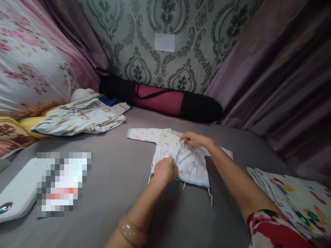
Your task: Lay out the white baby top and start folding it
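Observation:
A white baby shirt (192, 168) with pale blue prints, blue trim and thin tie strings lies spread on the grey bed sheet (111, 182). Its sleeves reach out to both sides. My left hand (165, 168) is closed on the front flap near the hem. Higher up, by the neckline, my right hand (195, 138) pinches the blue-trimmed edge of the same flap. The trim runs slantwise between my two hands. My right forearm covers part of the right sleeve.
A black and maroon long bag (160, 100) lies against the patterned wall. Printed cloth (85, 115) and a floral pillow (33, 62) are at left, near a white device (20, 189) and a blurred-out item (66, 182). Folded printed fabrics (297, 196) lie at right, below the curtain (271, 75).

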A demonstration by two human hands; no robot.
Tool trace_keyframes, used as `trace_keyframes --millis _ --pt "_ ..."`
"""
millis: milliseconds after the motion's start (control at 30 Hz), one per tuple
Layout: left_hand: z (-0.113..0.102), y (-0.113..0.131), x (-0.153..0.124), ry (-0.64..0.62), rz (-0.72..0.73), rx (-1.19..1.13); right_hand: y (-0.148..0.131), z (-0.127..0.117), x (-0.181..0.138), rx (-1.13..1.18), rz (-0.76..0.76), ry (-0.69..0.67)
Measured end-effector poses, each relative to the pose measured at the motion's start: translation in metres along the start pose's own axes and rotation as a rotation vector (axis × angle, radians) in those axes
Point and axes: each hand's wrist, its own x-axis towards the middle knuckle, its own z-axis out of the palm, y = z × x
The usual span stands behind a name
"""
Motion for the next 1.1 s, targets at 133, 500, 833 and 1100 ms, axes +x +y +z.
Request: trace_keyframes --millis 133,500,833,1100 --pt "-0.001 0.001 0.0 -0.003 0.001 0.001 0.002 -0.002 0.005 -0.053 -0.003 -0.01" --pt "-0.007 0.0 -0.003 -0.051 0.026 0.021 0.001 0.009 0.021 -0.02 0.187 0.009" --pt "-0.013 0.002 -0.013 0.019 0.188 0.098 -0.001 0.044 0.006 0.223 0.391 0.443" --pt "0.028 -0.006 0.011 0.272 0.517 0.088 -0.039 0.087 -0.043 0.074 0.283 0.493"
